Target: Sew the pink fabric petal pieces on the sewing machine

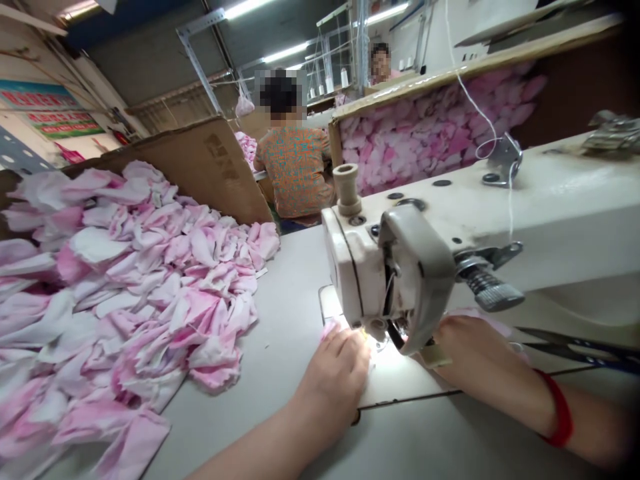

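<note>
A white sewing machine stands on the right, its lamp lighting the plate under the needle. My left hand lies just left of the needle area, fingers curled over a small pink fabric piece that is mostly hidden beneath them. Behind the machine head, my right hand reaches in from the right, a red band on its wrist. Its fingers are hidden by the machine, and a bit of pale pink cloth shows beyond it. Black scissors lie beside the right wrist.
A big heap of pink and white fabric pieces covers the table's left side, against a cardboard panel. Behind the machine is a box of pink pieces. One person sits ahead, facing away; another is farther back. White thread hangs above the machine.
</note>
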Available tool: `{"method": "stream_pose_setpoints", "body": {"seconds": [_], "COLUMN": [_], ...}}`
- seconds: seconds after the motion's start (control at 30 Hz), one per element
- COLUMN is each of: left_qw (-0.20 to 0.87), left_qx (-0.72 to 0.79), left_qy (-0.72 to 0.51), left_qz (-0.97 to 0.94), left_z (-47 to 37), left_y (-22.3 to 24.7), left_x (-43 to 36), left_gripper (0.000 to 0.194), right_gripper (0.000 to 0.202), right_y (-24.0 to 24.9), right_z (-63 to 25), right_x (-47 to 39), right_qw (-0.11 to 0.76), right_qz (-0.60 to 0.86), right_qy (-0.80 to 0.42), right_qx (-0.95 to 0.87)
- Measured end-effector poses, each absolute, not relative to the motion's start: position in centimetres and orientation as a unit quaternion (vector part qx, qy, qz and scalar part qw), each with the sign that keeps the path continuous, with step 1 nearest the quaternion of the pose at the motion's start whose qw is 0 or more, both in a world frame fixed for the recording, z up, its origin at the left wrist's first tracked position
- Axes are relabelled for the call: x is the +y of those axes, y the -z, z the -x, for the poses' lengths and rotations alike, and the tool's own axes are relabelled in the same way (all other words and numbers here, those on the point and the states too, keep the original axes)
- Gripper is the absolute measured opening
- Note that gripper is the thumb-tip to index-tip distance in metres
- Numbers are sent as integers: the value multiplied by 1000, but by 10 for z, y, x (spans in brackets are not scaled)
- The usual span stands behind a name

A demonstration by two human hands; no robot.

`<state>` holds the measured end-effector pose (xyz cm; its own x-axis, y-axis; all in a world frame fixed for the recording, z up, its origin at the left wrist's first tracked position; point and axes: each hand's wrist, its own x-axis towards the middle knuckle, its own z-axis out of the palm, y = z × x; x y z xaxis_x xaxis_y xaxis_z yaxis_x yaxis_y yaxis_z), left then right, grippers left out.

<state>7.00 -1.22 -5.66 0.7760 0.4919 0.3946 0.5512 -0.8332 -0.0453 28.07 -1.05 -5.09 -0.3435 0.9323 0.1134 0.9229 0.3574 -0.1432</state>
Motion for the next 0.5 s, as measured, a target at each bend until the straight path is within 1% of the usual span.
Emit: {"method": "stream_pose_setpoints", "body": {"seconds": [0.13, 0.3, 0.5], "left_qw": [65, 78, 65], "left_qx": [-290, -272, -287], "left_qy": [177, 158, 158], "left_qz": [938, 946, 943], "left_z": [-70, -68, -69], "left_y": [57, 53, 61], "left_x": [-11, -10, -7], "left_gripper": [30, 30, 26], "right_gripper": [24, 23, 26], "right_y": [55, 58, 62], "right_z": [-281, -281, -283], "right_x": [-10, -13, -9], "right_qw": [94, 129, 133], "right_qz": [560, 563, 555], "right_qy": [-19, 0, 20], "right_qx": [-823, -817, -821]}}
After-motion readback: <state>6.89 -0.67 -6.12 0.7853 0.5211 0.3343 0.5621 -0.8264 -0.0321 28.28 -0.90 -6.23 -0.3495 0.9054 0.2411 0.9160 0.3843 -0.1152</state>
